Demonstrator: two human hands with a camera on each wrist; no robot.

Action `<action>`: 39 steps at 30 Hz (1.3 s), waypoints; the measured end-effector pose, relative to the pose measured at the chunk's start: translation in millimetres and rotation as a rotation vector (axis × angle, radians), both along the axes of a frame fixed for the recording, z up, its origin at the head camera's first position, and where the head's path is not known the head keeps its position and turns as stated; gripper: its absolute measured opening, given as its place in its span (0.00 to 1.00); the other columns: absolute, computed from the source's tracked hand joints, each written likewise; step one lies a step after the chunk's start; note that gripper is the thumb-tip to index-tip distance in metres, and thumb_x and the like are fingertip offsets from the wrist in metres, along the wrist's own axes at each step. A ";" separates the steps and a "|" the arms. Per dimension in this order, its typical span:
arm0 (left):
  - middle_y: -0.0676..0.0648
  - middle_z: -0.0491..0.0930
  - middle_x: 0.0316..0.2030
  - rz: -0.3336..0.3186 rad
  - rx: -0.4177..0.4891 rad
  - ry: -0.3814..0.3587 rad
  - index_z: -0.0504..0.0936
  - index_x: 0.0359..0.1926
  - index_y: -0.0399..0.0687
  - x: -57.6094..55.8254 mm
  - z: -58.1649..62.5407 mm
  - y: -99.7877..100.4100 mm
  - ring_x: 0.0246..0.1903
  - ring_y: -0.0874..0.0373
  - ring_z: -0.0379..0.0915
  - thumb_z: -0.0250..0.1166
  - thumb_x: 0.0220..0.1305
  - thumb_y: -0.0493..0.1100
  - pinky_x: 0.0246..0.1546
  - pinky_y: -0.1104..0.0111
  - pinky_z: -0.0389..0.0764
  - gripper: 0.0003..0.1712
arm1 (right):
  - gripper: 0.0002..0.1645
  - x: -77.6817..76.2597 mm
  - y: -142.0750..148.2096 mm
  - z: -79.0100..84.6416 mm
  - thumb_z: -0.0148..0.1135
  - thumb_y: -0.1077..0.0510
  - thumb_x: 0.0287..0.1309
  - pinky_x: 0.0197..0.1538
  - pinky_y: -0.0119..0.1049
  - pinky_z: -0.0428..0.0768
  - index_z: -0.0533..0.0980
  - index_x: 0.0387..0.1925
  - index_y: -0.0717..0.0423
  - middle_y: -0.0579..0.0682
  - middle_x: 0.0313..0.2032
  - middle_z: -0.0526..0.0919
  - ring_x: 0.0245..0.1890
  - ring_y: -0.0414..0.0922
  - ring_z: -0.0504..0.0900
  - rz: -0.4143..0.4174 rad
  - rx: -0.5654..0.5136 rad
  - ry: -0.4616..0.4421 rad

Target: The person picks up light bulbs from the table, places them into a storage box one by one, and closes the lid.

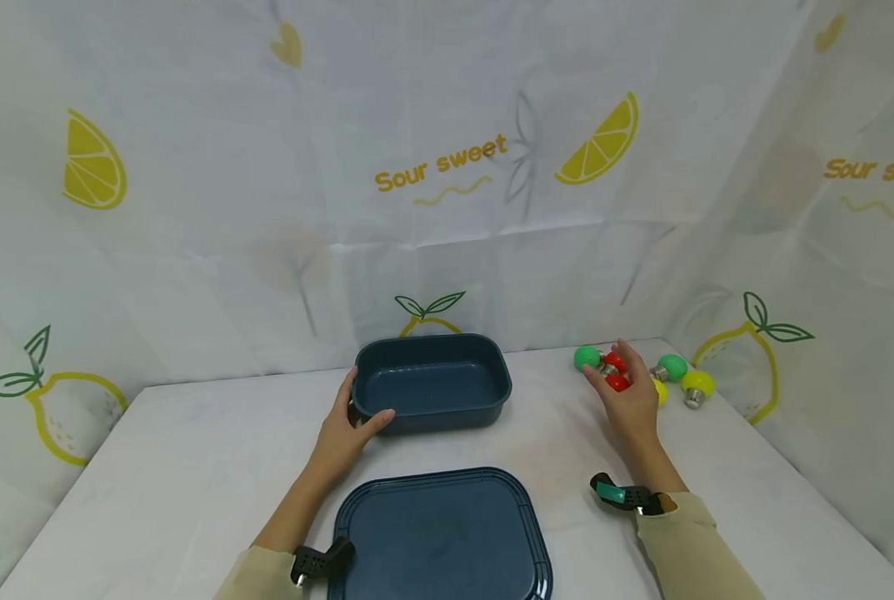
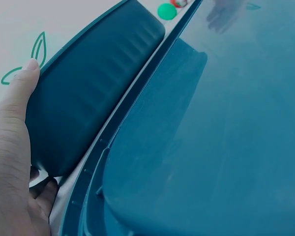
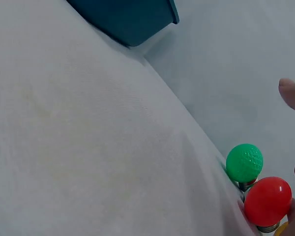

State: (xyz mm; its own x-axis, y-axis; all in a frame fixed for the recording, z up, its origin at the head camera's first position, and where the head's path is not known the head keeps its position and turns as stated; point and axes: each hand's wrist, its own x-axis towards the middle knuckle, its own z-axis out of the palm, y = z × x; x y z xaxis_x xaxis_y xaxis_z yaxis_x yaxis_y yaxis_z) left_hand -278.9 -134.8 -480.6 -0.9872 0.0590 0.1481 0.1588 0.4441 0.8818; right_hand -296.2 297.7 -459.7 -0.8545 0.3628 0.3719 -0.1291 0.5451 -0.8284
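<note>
At far right of desk (image 1: 192, 483), red bulb (image 1: 617, 382) lies in loose cluster with green bulb (image 1: 586, 357) and yellow bulb (image 1: 697, 384). Right hand (image 1: 630, 404) there, thumb and fingers apart, likely spread to straddle round shape; contact unclear. Left hand (image 1: 342, 433) clamped on left end of blue box (image 1: 435, 419), thumb at near side, probably steadying it. Box upright, open-topped. Flat lid (image 1: 442, 533) just in front, apart, leaving box uncovered.

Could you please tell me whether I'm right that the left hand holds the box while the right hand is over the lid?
Not quite: the right hand is at the bulbs, not over the lid, as the head view shows. The left hand does hold the box.
</note>
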 end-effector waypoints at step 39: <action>0.43 0.49 0.81 -0.002 0.010 -0.010 0.41 0.81 0.67 0.8 2.5 0.2 0.76 0.43 0.58 0.69 0.62 0.63 0.73 0.51 0.66 0.58 | 0.24 0.2 -9.5 -9.1 0.67 0.57 0.66 0.64 0.54 0.79 0.78 0.63 0.55 0.58 0.59 0.82 0.58 0.56 0.76 0.065 0.234 -0.097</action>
